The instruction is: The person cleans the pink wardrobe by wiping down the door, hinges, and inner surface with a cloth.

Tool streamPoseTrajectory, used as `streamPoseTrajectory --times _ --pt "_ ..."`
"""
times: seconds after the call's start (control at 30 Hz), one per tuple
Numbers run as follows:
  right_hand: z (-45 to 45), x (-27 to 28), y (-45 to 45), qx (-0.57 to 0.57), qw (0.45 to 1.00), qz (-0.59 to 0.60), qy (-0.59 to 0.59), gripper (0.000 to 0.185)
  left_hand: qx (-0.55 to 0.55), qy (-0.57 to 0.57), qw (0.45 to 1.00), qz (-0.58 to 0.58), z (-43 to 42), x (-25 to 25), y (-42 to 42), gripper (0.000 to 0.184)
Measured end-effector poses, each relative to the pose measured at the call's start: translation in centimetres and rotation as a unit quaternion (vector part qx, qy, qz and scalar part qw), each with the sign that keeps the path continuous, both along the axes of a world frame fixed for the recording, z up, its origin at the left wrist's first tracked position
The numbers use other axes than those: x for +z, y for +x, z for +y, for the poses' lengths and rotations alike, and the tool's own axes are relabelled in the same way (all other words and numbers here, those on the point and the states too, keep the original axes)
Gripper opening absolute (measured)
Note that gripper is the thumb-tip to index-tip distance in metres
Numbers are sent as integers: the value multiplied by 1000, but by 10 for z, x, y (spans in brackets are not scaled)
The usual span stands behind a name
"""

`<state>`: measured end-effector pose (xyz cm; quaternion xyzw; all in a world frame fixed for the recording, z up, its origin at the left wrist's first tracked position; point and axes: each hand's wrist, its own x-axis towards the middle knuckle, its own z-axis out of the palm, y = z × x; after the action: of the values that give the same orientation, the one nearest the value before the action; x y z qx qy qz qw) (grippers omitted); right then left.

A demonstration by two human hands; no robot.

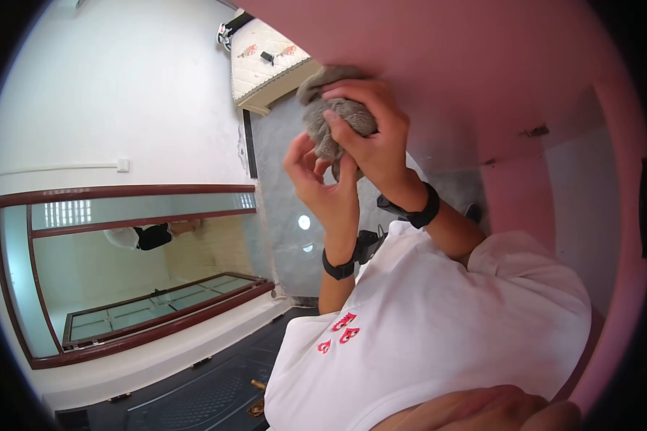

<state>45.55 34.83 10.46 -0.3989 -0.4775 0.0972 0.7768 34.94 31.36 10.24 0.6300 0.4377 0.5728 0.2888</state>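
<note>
A grey-brown plush cloth [345,111] is bunched up beside a large pink panel [438,65]. My right hand [377,129] is closed around it, with the thumb pressed into the folds and the fingers over the upper part. Below and to the left, my left hand [320,176] has its fingers bent and pinched at the lower end of the same cloth. Part of that lower end is hidden behind the fingers. Each wrist wears a black band.
A bed with a patterned mattress [266,57] stands at the far top, a dark object on it. On the left, a brown-framed window [144,190] is set in the white wall [122,93]. A dark door [201,395] with a gold handle is at the bottom. Grey floor [280,237] lies beneath my hands.
</note>
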Motion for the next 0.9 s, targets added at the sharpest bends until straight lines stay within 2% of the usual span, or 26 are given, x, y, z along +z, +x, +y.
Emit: streamPoseTrajectory --times 0.03,0.1,0.2,0.23,0.3,0.33,0.37,0.4,0.43,0.53,0.57,0.6,0.63,0.7,0.73,0.77,0.83,0.87,0.9 --pt "-2 3 0 -4 1000 2 2 21 29 9 1000 -8 -4 3 -1 65" --pt "-11 18 -2 237 961 123 -64 21 53 15 998 5 -14 11 -1 66" --pt "-34 32 1 242 960 137 -34 23 13 75 997 -32 -31 29 8 71" --pt "-44 35 8 251 956 151 -22 23 9 129 992 5 -32 29 10 75" --pt "-64 43 28 219 969 115 -16 24 -24 133 990 -31 -39 34 23 85" --pt "-68 44 41 206 974 94 15 24 -45 142 989 -5 -34 31 29 97" --pt "-78 50 51 193 978 71 45 25 -62 140 988 -15 -40 40 42 97" --pt "-91 56 59 186 979 77 32 34 -78 104 991 -39 -50 53 56 104" --pt "-97 61 67 173 982 70 32 34 -92 68 992 -61 -54 63 68 112" --pt "-128 65 90 189 971 110 99 29 -183 89 979 -28 -78 63 96 113" --pt "-137 61 99 142 977 109 118 35 -219 100 971 -6 -83 61 107 114" --pt "-143 53 111 96 980 109 136 40 -238 140 961 -13 -84 56 123 103" --pt "-149 48 120 93 980 107 141 40 -241 145 960 -14 -82 53 137 103" --pt "-151 35 139 20 982 129 139 55 -241 277 930 23 -70 43 163 102" --pt "-151 27 145 5 984 122 129 64 -233 314 920 31 -70 53 173 95" --pt "-153 21 149 5 984 121 133 64 -233 317 919 31 -70 55 180 95" --pt "-159 10 153 42 952 277 126 65 -235 379 895 -6 -67 58 196 91" --pt "-163 -5 155 44 953 273 126 65 -245 410 877 -52 -65 56 203 87" --pt "-163 -29 158 51 960 272 50 67 -243 412 877 -54 -62 51 208 87"
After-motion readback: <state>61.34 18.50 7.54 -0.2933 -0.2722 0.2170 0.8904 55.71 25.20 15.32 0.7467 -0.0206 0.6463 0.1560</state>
